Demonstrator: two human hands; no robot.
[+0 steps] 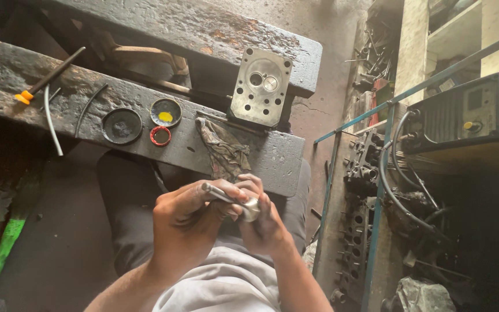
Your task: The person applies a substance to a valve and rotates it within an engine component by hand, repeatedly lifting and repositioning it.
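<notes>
Two bare hands meet over the person's lap, and between them sits a short metal engine valve with a slim stem and a flared, shiny round head (244, 203). The left hand (189, 222) has its grip closed around the stem, thumb and fingers wrapped over it so the stem end pokes out past the knuckles. The right hand (264, 222) has its grip curled shut about the valve's head, fingers cupped under and beside it, the two hands touching. Just beyond the grip, a crumpled grey-brown rag (223, 150) hangs over the edge of the dark, oil-stained tabletop (272, 162). Farther beyond and slightly to the right of the grip, a rectangular grey metal cylinder head with two round valve seats (261, 86) leans upright on the tabletop. Beyond and left of the grip lie a small red ring (160, 136), a round black tin holding yellow paste (166, 112) and a round black lid (122, 125) beside it. Well off to the left rests a black-shafted tool with an orange tip (47, 78).
</notes>
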